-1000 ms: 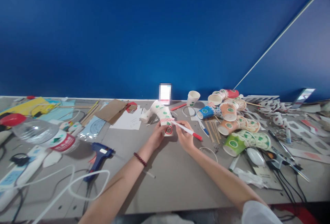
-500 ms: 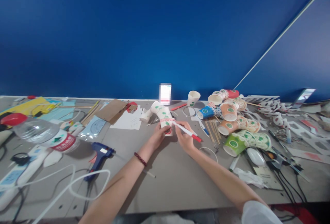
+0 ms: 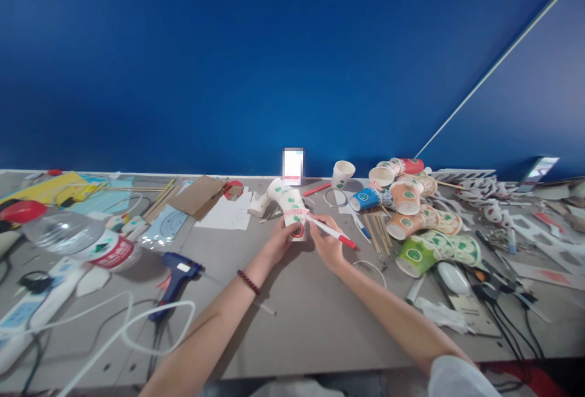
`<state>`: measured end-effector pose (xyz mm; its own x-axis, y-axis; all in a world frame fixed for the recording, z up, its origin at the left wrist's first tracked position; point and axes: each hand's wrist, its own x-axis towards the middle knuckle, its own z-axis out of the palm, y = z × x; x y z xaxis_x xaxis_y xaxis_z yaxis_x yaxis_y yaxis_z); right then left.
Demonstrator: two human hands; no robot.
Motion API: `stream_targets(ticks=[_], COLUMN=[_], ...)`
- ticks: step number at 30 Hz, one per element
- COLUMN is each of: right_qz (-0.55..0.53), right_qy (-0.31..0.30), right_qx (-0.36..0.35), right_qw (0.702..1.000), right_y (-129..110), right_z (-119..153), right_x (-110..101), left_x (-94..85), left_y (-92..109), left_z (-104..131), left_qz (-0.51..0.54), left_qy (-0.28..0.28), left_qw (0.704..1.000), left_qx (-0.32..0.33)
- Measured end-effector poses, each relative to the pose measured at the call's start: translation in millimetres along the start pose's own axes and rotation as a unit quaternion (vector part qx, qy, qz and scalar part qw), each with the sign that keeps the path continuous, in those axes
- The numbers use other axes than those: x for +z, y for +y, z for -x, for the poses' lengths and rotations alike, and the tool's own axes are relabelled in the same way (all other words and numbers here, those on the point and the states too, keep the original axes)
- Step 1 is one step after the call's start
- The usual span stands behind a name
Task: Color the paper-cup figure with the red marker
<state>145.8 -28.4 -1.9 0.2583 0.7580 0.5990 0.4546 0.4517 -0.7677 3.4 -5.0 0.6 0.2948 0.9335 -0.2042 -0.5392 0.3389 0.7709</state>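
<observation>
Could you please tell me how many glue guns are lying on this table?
1: the blue glue gun lies on the grey table, left of the person's forearms, beside the white cable. Others may be hidden among the clutter.

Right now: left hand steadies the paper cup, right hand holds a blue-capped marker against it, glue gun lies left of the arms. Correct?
Not quite. In the head view the marker in the right hand has a red cap, not blue. The rest stands: the left hand steadies the paper cup, and the glue gun lies left of the arms.

I see a blue glue gun (image 3: 176,273) and water bottle (image 3: 73,237) toward the desk's (image 3: 301,318) left edge, with colourful paper cups (image 3: 414,214) piled toward its right.
</observation>
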Motion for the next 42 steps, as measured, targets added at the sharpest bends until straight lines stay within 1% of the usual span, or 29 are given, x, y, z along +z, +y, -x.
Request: stream_targets(ticks=[16,22,35,42], right_qz=[-0.006,-0.018,-0.035,-0.019], right_qy=[-0.009,-0.01,-0.013,-0.006], right_qx=[-0.005,0.009,0.025,0.021], right_qw=[1.0,1.0,0.999,1.0], right_y=[0.8,-1.2,0.2,0.4], right_z=[-0.1,-0.5,0.2,-1.5], right_x=[0.3,-0.4,0.0,-1.1], left_x=[1.6,-0.8,2.0,1.5], left_y=[1.8,-0.3,2.9,2.1], left_z=[1.5,-0.9,2.1,1.5], left_qz=[0.01,0.011,0.0,0.001], left_qy=[0.0,0.002,-0.001,-0.007], left_qw=[1.0,1.0,1.0,1.0], left_qx=[0.003,0.004,0.001,0.004])
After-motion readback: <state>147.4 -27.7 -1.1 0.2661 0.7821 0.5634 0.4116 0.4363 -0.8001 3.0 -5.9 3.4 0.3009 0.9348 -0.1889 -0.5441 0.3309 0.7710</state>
